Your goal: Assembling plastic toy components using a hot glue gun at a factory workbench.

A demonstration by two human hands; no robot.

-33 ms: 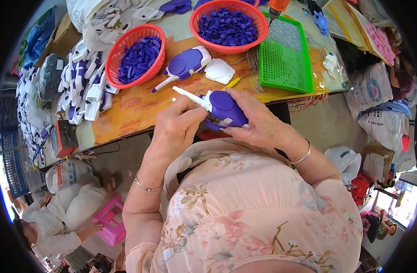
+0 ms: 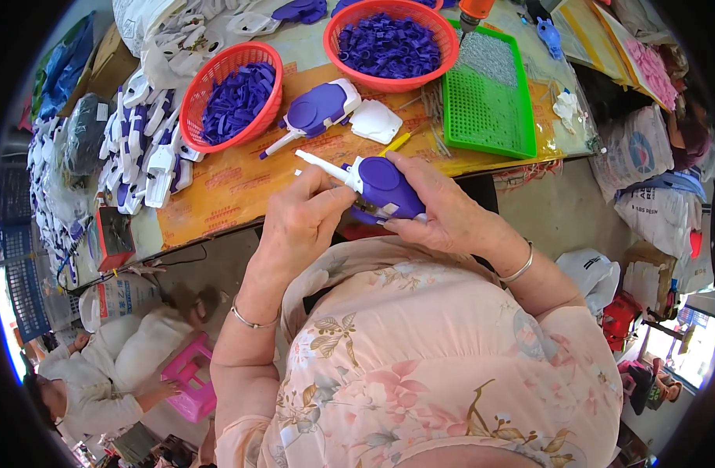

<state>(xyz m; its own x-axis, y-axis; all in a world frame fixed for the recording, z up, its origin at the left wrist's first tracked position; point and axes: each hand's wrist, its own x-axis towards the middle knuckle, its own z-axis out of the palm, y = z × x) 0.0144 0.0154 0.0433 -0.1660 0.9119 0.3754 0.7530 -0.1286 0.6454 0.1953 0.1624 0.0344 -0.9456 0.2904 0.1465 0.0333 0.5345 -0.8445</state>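
Observation:
Over the table's near edge I hold a purple-and-white plastic casing with a long white spout pointing to the upper left. My right hand wraps around its purple body from the right, thumb on top. At the base of the spout my left hand is closed in a pinch against the casing's left side; anything tiny between those fingertips is hidden. A similar purple-and-white casing lies on the table beyond my hands. Beside it are a loose white plastic cover and a slim yellow tool.
Two red baskets hold small purple parts. A green tray carries small silvery pieces, with an orange-and-black power driver above it. White-and-purple casings are piled at left. Another person is at lower left near a pink stool.

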